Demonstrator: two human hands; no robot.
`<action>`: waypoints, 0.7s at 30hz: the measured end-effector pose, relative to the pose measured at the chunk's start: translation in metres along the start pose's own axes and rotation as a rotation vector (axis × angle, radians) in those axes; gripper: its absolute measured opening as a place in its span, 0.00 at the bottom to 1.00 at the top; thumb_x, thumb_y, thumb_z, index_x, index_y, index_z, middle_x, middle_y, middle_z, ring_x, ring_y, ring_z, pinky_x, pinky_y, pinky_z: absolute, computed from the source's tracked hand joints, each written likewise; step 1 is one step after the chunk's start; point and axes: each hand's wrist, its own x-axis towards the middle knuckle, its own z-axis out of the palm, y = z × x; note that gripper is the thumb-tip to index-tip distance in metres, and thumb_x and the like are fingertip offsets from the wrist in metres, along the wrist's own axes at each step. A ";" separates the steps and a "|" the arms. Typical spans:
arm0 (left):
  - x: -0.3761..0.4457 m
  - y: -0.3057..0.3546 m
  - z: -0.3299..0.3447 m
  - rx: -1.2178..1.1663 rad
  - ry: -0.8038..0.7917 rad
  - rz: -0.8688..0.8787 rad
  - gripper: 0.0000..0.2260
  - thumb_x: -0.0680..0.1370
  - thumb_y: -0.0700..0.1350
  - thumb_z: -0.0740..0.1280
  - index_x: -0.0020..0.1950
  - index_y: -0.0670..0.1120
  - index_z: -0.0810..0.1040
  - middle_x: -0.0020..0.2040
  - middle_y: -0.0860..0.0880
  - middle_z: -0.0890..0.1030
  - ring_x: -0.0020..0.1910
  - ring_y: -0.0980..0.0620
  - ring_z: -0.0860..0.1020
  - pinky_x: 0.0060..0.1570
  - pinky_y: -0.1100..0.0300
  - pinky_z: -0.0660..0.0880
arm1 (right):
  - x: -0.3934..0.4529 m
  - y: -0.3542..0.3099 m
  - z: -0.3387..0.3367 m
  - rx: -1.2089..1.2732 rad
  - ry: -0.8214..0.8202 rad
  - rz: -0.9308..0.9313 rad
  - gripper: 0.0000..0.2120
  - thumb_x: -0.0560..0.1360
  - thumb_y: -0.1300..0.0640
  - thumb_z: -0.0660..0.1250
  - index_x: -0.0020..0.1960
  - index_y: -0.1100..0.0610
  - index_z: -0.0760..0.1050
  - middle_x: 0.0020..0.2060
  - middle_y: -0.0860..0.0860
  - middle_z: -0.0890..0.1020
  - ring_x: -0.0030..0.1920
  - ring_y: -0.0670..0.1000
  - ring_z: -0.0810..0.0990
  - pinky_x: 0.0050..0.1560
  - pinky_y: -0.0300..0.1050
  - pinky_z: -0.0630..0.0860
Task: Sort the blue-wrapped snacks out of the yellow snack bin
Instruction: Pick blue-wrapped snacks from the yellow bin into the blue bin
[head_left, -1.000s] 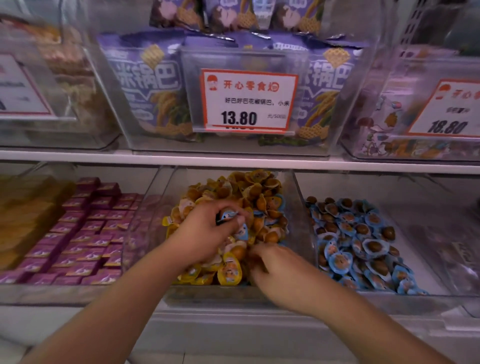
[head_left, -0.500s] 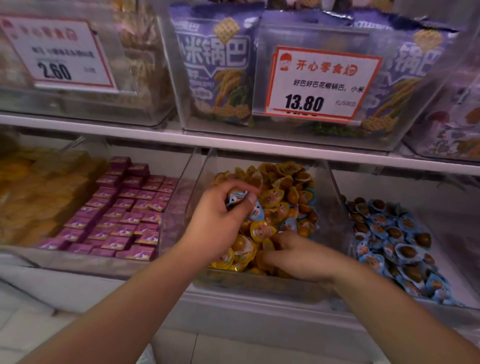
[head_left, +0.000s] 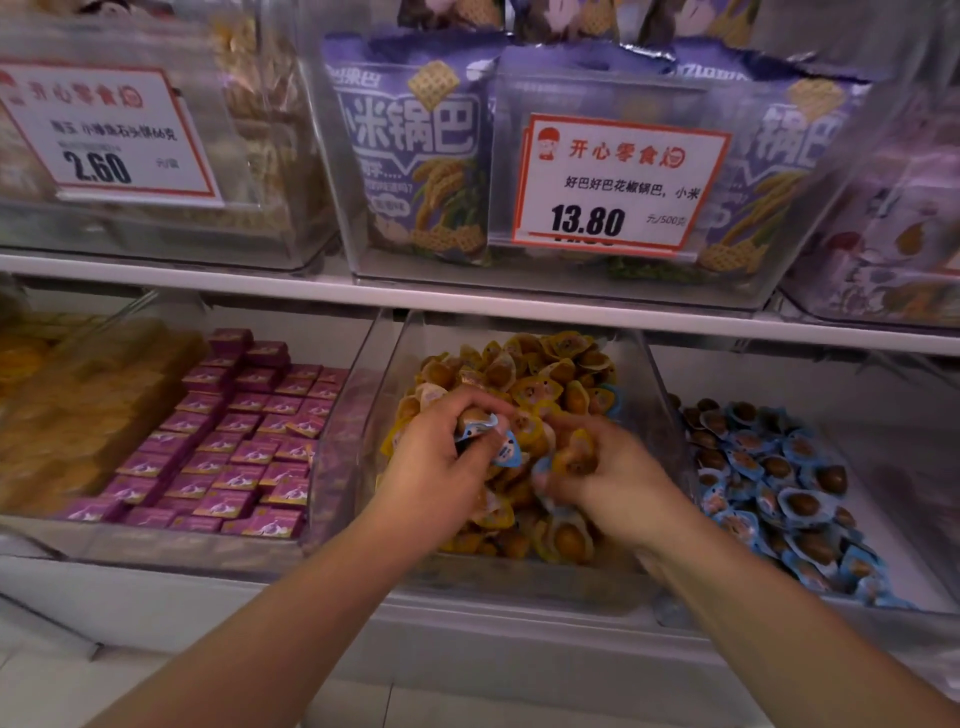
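Two hands work inside the clear bin (head_left: 654, 395) of yellow-wrapped snacks (head_left: 540, 374). Left hand (head_left: 441, 467) has its grip curled tight round a couple of blue-wrapped snacks (head_left: 485, 431), just above the heap. Right hand (head_left: 602, 467), beside it, is blurred, fingers curled among yellow packets; I cannot tell what its grip holds.

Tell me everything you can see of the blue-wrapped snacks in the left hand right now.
The blue-wrapped snacks are small sealed cups with pale blue, glossy film lids bearing a small printed figure. At least two show, bunched together and tilted. The left hand grips them between curled fingers and thumb, just above the yellow snacks in the clear middle bin. Their undersides are hidden by the hand.
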 end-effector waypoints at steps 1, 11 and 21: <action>0.001 0.001 0.000 -0.024 0.020 -0.010 0.05 0.80 0.43 0.68 0.50 0.54 0.81 0.46 0.58 0.82 0.44 0.62 0.81 0.39 0.70 0.75 | 0.002 -0.002 -0.004 0.020 0.118 -0.025 0.22 0.69 0.64 0.78 0.57 0.45 0.78 0.49 0.40 0.84 0.51 0.43 0.82 0.49 0.32 0.78; 0.017 0.026 0.026 -0.474 0.159 -0.274 0.05 0.79 0.42 0.68 0.49 0.40 0.77 0.31 0.49 0.82 0.27 0.54 0.80 0.22 0.63 0.72 | -0.014 -0.022 -0.016 -0.686 0.207 -0.286 0.44 0.71 0.53 0.75 0.75 0.36 0.51 0.70 0.44 0.56 0.65 0.56 0.75 0.65 0.44 0.72; -0.011 0.055 0.059 -0.009 0.102 0.220 0.09 0.79 0.53 0.64 0.58 0.61 0.76 0.52 0.61 0.80 0.54 0.58 0.79 0.51 0.60 0.75 | -0.048 -0.046 -0.023 0.942 -0.104 0.295 0.17 0.81 0.49 0.59 0.58 0.56 0.83 0.56 0.58 0.84 0.57 0.54 0.84 0.59 0.56 0.79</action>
